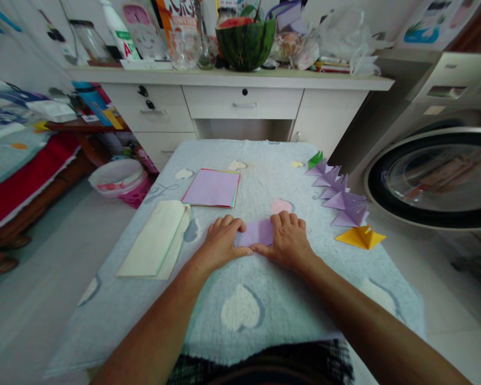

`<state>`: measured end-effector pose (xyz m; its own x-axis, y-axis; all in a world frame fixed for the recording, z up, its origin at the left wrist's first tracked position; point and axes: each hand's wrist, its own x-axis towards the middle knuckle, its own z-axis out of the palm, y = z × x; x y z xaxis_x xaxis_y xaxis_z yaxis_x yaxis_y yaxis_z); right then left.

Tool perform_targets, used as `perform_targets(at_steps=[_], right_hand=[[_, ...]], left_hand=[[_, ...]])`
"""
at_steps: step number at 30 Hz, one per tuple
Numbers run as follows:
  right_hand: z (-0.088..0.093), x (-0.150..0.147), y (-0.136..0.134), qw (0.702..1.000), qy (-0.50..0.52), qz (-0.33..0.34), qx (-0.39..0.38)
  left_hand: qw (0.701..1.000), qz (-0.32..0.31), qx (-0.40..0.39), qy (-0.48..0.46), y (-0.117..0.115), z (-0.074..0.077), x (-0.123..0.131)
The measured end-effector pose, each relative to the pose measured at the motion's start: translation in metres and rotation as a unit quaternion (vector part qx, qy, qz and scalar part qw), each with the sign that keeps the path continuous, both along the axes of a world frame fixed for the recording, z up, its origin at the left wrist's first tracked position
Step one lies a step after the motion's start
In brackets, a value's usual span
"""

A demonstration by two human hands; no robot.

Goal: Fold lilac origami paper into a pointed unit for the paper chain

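A folded purple paper (257, 233) lies on the pale blue cloth-covered table (240, 315) in front of me. My left hand (221, 241) presses on its left end, fingers curled down and thumb along the near edge. My right hand (289, 239) presses on its right end the same way. Both hands hold the sheet flat against the cloth.
A stack of coloured paper squares (212, 187) lies farther back. A cream envelope-like sheet (157, 245) lies to the left. Folded purple pieces (339, 193), a green one (315, 158) and a yellow one (361, 237) line the right edge. A washing machine (433, 176) stands right, drawers (242, 103) behind.
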<state>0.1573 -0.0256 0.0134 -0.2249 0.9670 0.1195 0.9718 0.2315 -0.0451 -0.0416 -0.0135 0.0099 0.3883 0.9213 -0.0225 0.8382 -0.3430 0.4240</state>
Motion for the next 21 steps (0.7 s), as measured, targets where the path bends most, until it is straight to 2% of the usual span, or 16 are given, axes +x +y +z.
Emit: perform_targets(at_steps=[3, 8, 12, 21], right_hand=[[0.001, 0.011, 0.006, 0.999, 0.011, 0.006, -0.032], [0.001, 0.040, 0.019, 0.997, 0.024, -0.031, -0.071], [0.002, 0.060, 0.025, 0.994, 0.049, -0.031, -0.094], [0.013, 0.078, 0.029, 0.985, 0.079, -0.018, -0.155]], left_hand=[[1.000, -0.003, -0.018, -0.006, 0.000, 0.002, -0.002], [0.999, -0.014, -0.041, -0.017, -0.001, 0.003, -0.005], [0.998, -0.028, -0.054, -0.034, -0.001, 0.004, -0.009], [0.991, -0.066, -0.100, -0.056, 0.000, 0.014, -0.018]])
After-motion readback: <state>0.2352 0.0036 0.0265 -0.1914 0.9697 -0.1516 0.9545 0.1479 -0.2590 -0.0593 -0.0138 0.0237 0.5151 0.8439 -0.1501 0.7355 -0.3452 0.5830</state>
